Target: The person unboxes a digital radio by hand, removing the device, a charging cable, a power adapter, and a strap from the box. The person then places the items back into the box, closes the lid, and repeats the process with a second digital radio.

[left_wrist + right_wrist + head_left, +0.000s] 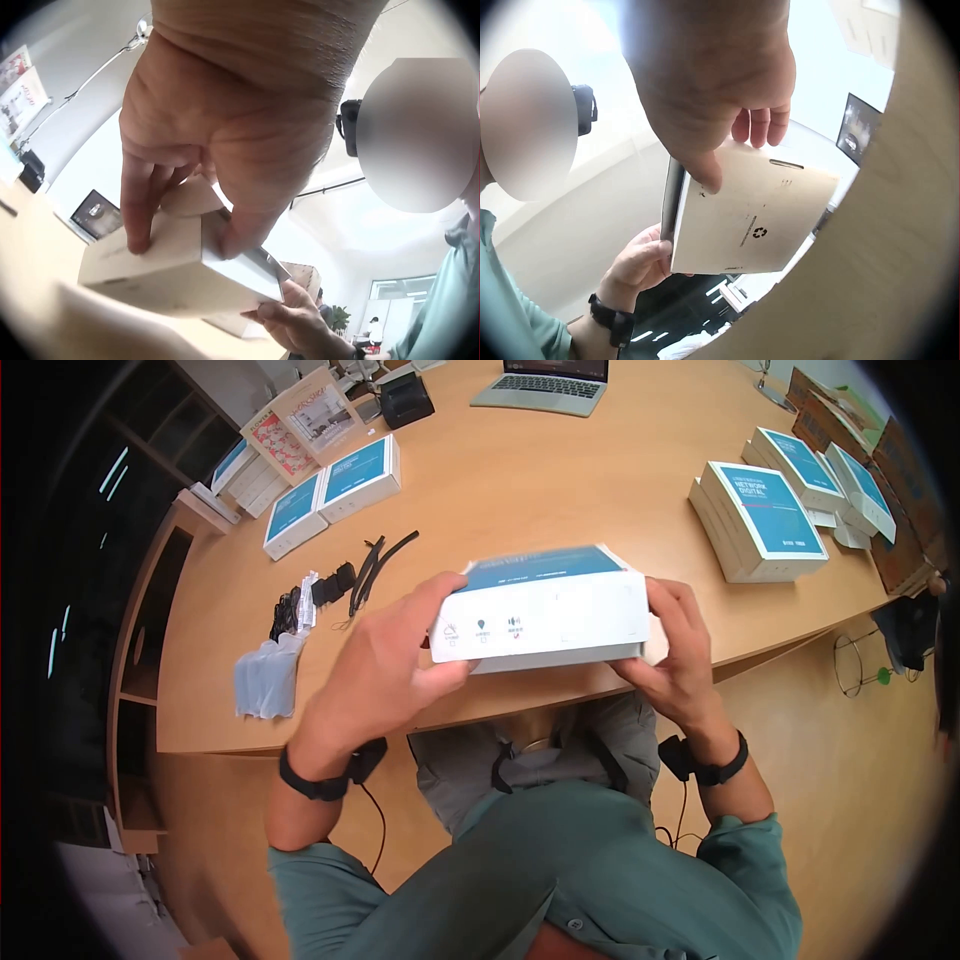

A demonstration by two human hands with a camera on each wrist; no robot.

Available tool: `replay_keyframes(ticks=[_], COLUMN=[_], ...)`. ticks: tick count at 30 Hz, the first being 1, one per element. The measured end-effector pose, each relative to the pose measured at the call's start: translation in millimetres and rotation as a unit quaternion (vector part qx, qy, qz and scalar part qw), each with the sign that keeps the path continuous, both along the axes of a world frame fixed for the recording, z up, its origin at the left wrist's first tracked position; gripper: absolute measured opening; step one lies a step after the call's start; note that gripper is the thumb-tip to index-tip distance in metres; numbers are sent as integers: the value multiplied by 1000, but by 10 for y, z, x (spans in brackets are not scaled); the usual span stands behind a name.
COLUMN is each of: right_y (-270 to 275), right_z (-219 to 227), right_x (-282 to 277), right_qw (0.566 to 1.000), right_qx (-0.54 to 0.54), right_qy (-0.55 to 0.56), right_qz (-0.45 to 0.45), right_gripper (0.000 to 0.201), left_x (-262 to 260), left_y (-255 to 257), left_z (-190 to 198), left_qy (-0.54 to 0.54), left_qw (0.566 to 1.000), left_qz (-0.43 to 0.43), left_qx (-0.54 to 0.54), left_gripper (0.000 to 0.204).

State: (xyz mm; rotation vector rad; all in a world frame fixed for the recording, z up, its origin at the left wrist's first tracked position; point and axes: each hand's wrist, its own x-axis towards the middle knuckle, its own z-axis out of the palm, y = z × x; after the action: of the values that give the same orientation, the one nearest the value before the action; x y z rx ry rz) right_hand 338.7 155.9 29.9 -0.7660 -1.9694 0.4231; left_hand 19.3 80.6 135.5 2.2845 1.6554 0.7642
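Note:
A white cardboard box (545,615) with a blue top is held up between both hands near the table's front edge, its printed side turned toward the body. My left hand (390,655) grips its left end, thumb low on the near side and fingers over the top edge. The right hand (675,645) holds the opposite end, with the thumb underneath. In the right wrist view the pale underside of the box (757,217) shows a recycling mark and a slot. From the left wrist, a flap stands raised at the box's end (142,262).
Stacked blue-and-white boxes (755,520) stand at the right beside brown cartons (905,500). More boxes (360,475) and propped booklets (305,425) are at the back left. Black cables (370,570) and a clear plastic bag (268,678) lie left. A laptop (545,385) sits at the back.

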Motion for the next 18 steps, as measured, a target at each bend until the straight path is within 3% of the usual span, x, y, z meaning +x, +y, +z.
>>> replay_keyframes(ticks=[2, 3, 8, 10, 11, 13, 18], right_y=[27, 48, 166, 151, 141, 137, 112], right_z=[134, 171, 51, 26, 41, 51, 119], right_x=[-5, 2, 5, -19, -55, -106, -145], right_qw=[993, 989, 982, 978, 979, 977, 980], right_qx=[-25, -49, -101, -138, -132, -136, -127], right_qy=[95, 111, 117, 121, 128, 129, 130], right_qz=[61, 87, 106, 96, 93, 98, 87], right_gripper=[77, 73, 68, 67, 68, 69, 70], left_x=[14, -13, -52, 1, 91, 366, 795], left_y=[16, 56, 318, 336, 381, 517, 753], left_z=[365, 493, 588, 596, 655, 772, 727], left_qy=[-59, -30, 106, 179, 178, 99, 150], left_qw=[988, 976, 973, 980, 980, 975, 954], left_qz=[-25, -11, -41, -62, -66, -181, -260], left_qx=[-142, -215, -200, 61, 61, 81, 18], left_gripper=[53, 56, 55, 56, 56, 56, 49])
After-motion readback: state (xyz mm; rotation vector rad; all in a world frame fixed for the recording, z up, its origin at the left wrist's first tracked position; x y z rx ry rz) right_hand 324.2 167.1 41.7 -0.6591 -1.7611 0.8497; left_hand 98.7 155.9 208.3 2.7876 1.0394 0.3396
